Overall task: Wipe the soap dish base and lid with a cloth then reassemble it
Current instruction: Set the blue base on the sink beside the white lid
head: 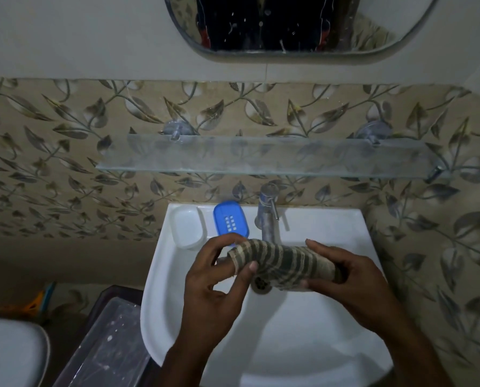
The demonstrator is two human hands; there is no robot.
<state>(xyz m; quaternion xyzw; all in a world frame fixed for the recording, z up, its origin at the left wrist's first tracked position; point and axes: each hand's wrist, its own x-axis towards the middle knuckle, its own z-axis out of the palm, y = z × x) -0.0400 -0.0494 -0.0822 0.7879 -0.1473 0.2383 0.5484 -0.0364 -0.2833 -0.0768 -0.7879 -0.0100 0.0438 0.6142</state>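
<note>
Over the white sink basin both hands hold a striped brown and beige cloth, rolled into a thick bundle. My left hand pinches its left end between thumb and fingers. My right hand grips its right end with curled fingers. On the sink's back ledge lies the blue soap dish base with a block of white drain holes. Just to its left lies the clear whitish lid, apart from the base.
A chrome tap stands behind the cloth, and the drain shows under it. A glass shelf runs above the sink, with a mirror higher up. A dark cabinet with a plastic sheet stands at the left.
</note>
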